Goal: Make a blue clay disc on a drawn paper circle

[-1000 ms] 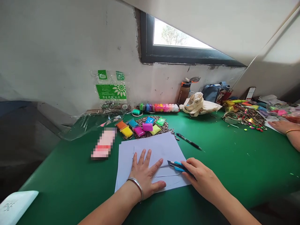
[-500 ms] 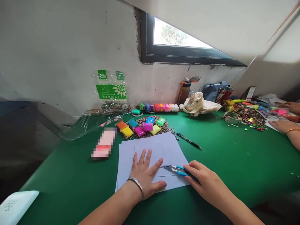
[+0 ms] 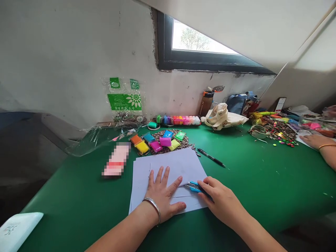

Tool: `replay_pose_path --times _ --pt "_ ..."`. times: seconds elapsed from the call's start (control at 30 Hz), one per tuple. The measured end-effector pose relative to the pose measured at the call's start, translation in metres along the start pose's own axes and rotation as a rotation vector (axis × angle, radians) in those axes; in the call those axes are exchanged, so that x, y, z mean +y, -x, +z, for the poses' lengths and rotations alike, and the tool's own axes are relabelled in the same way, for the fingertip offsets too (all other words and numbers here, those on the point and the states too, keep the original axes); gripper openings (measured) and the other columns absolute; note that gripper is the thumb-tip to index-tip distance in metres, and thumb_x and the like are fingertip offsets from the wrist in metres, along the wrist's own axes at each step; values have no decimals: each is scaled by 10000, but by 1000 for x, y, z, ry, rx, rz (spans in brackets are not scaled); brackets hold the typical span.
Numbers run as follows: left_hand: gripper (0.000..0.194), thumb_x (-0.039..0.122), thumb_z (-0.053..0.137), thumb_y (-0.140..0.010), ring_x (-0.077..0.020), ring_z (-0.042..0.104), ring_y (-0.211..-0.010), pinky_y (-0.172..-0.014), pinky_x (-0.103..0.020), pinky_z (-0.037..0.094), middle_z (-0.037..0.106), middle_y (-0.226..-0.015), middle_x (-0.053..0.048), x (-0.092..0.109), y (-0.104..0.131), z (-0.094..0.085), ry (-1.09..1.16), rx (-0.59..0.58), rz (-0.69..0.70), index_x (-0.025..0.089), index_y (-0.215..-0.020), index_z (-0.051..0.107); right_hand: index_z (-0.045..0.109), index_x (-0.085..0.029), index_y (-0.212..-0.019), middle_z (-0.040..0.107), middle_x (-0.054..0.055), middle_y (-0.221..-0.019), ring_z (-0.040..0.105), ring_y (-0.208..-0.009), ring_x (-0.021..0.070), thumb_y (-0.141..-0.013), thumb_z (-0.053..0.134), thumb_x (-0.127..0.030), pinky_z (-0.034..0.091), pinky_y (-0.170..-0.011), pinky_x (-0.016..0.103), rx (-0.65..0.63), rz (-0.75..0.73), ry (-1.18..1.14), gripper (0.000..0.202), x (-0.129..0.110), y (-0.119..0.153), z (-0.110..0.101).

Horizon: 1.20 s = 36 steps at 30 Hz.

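Note:
My left hand (image 3: 164, 194) lies flat with fingers spread on white paper sheets (image 3: 172, 166), a silver bangle at its wrist. My right hand (image 3: 216, 196) is closed around blue-handled thread snips (image 3: 194, 187), whose tips point left over the paper. Those tips are at a slit in the top sheet, where a cut edge lifts slightly, just right of my left thumb and index finger. Faint pen lines show on the paper near my left fingers. Beyond the sheets, coloured clay packets (image 3: 156, 146) rest on a pile of striped sunflower seeds (image 3: 183, 141).
A black pen (image 3: 211, 158) lies right of the paper. A blurred pink item (image 3: 117, 162) is at left, a white device (image 3: 19, 231) at near left. Along the wall stand a brown bottle (image 3: 206, 104) and cloth bag (image 3: 222, 117). Another person's hand (image 3: 316, 140) rests at far right.
My right hand has moved left with the snips, bringing their tips further along the slit. My left hand stays in place. One of the other person's hands at far right has gone from view.

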State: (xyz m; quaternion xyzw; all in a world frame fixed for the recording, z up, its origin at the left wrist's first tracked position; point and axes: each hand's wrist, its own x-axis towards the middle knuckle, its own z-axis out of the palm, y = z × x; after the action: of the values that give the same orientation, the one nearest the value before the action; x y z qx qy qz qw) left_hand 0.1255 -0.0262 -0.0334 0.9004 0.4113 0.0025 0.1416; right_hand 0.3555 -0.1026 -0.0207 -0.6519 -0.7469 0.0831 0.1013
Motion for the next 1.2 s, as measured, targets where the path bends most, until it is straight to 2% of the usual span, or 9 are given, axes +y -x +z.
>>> replay_pose_path --times 0.13,0.5,0.73,1.0,1.2 --pt "761 785 380 -725 -393 -18 -1375 -1010 -672 -85 80 -1537 -91 1 -1 -2 13 -10 -3 454 -1395 238 572 -272 -1099 567 42 -975 565 -828 171 -885 450 -256 484 -715 290 -18 -9 -16 247 -2 3 -1" --pt "861 818 390 -677 -377 -60 -1374 -1008 -664 -110 56 -1537 -99 2 0 -2 17 -18 -13 422 -1416 195 568 -259 -1114 574 56 -961 565 -814 176 -871 462 -238 481 -698 278 71 -30 28 266 -11 7 10" --pt "910 854 306 -668 -345 -86 -1377 -1019 -643 -120 60 -1536 -107 2 -1 -6 47 -52 -35 373 -1432 190 588 -253 -1097 584 52 -935 573 -785 172 -871 467 -246 478 -677 271 73 -31 23 256 -21 3 13" --pt "839 815 256 -733 -335 -71 -1383 -1036 -634 -96 70 -1536 -89 0 -2 -8 69 -73 -52 360 -1435 194 590 -241 -1082 589 50 -905 571 -786 176 -852 499 -213 458 -677 271 107 -17 5 248 -37 -1 18" --pt "692 696 131 -855 -310 -9 -1394 -1065 -609 -24 126 -1529 -82 -1 -5 -14 113 -94 -78 328 -1426 259 594 -236 -1025 591 52 -897 571 -788 176 -855 503 -227 440 -655 259 128 -19 13 193 -47 -5 19"
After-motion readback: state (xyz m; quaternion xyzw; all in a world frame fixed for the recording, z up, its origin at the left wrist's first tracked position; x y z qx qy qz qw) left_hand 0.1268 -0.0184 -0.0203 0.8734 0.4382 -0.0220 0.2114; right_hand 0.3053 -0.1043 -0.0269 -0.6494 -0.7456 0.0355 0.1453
